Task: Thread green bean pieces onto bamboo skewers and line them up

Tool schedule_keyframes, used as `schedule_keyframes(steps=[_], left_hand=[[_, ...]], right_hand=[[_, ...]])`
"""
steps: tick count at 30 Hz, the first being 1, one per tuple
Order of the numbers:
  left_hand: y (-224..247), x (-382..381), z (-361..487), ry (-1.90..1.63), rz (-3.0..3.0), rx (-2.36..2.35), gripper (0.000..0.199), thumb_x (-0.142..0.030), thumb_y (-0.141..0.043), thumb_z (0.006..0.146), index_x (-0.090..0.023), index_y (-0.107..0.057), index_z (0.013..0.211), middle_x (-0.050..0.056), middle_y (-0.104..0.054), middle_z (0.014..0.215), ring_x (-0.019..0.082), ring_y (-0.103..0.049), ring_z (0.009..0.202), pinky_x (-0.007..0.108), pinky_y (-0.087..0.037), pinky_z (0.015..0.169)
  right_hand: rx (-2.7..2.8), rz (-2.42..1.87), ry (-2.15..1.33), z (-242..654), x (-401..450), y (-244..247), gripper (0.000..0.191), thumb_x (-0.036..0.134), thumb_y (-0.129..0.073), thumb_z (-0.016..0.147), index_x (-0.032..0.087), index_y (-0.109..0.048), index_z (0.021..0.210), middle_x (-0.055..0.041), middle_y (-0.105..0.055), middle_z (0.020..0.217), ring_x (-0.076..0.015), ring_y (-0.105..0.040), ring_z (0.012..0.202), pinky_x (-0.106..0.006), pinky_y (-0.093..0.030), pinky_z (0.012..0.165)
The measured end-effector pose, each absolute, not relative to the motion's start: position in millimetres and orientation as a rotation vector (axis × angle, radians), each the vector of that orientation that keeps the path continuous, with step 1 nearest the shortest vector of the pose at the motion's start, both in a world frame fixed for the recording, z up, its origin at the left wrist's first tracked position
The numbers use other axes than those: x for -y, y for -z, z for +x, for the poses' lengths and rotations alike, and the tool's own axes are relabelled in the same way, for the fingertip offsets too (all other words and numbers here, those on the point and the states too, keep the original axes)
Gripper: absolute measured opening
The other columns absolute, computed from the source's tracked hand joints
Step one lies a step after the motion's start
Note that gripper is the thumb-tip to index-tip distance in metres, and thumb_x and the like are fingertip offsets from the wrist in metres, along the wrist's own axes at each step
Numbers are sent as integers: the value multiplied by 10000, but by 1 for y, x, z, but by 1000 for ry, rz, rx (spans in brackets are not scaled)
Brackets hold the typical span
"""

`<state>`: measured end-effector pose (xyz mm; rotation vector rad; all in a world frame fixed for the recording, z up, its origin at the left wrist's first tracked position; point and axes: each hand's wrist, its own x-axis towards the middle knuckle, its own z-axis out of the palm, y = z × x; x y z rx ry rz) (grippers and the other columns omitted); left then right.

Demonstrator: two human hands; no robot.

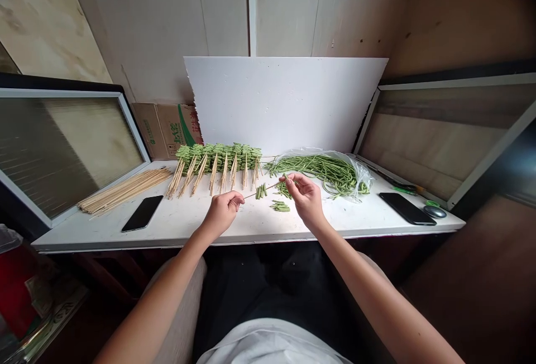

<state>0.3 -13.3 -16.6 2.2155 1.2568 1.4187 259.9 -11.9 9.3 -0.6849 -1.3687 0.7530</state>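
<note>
My left hand pinches one end of a thin wooden skewer above the white table. Several short green bean pieces are threaded along the skewer. At its other end, my right hand has thumb and fingers closed round a green bean piece at the tip. Below, between the hands, lies a small pile of cut bean pieces. More cut pieces are partly hidden behind my right fingers. Stacked skewers of beans stand in a row behind my left hand, their sticks pointing towards me.
Long green beans lie in a clear plastic bag at the back right. Bare skewers and a phone are on the left. Another phone and a grey oval object lie right. A white foam board stands behind.
</note>
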Motion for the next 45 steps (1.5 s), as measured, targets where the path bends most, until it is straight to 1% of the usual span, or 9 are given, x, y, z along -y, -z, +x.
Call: schedule_keyframes(steps=[3, 6, 8, 12, 16, 19, 24, 31, 45], left_hand=[[22, 9, -2, -1380, 2203, -1245, 244, -194, -515, 940, -178, -706, 790, 8, -654, 640, 133, -577, 553, 238, -450, 580], [28, 4, -5, -1364, 2181, -1218, 236, -180, -506, 930, -175, -695, 789, 34, -708, 728, 142, -622, 612, 234, -472, 596], [29, 3, -6, -1365, 2178, -1212, 231, -178, -505, 926, -175, -690, 789, 39, -717, 747, 145, -633, 629, 235, -478, 603], [24, 8, -3, -1397, 2186, -1271, 218, -171, -520, 917, -185, -687, 778, 13, -686, 676, 138, -610, 589, 235, -460, 594], [19, 16, 4, -1442, 2242, -1293, 226, -148, -511, 921, -192, -693, 795, -11, -631, 612, 132, -578, 549, 234, -443, 590], [17, 20, 7, -1455, 2279, -1290, 231, -132, -503, 926, -192, -695, 814, -13, -625, 617, 133, -579, 554, 236, -448, 606], [16, 21, 6, -1502, 2319, -1318, 223, -134, -511, 932, -193, -700, 829, -8, -639, 636, 139, -587, 569, 240, -449, 614], [17, 22, 10, -1472, 2304, -1306, 236, -131, -503, 943, -194, -699, 829, -8, -639, 642, 137, -585, 566, 239, -454, 615], [19, 25, 15, -1454, 2282, -1299, 237, -219, -529, 976, -195, -703, 816, -2, -625, 620, 140, -561, 553, 253, -434, 614]], right_hand=[[1372, -695, -750, 257, 12, -6, 310, 525, -747, 899, 235, -696, 996, -90, -770, 1021, -209, -665, 808, -319, -492, 648], [1382, -718, -730, 255, 12, -3, 332, 547, -735, 900, 231, -700, 998, -100, -765, 1039, -229, -690, 877, -329, -517, 692], [1395, -728, -723, 254, 12, -2, 336, 552, -727, 905, 230, -703, 998, -108, -762, 1062, -239, -698, 919, -337, -530, 729], [1390, -749, -700, 252, 13, -1, 347, 565, -713, 911, 231, -707, 1005, -111, -758, 1072, -238, -697, 919, -353, -547, 756], [1411, -762, -674, 242, 21, 0, 336, 567, -718, 905, 234, -725, 949, -102, -751, 1039, -243, -695, 927, -369, -564, 784], [1406, -737, -689, 235, 26, 1, 306, 538, -726, 911, 232, -729, 910, -96, -745, 1019, -240, -695, 929, -372, -561, 803], [1357, -699, -743, 231, 27, 5, 262, 483, -761, 901, 223, -735, 919, -96, -746, 1013, -238, -701, 913, -363, -546, 771], [1356, -726, -768, 228, 28, 8, 319, 535, -753, 885, 219, -723, 914, -90, -743, 1004, -220, -679, 840, -347, -554, 702], [1355, -738, -748, 225, 25, 17, 320, 536, -749, 887, 217, -716, 889, -85, -743, 1004, -213, -683, 844, -361, -567, 753]])
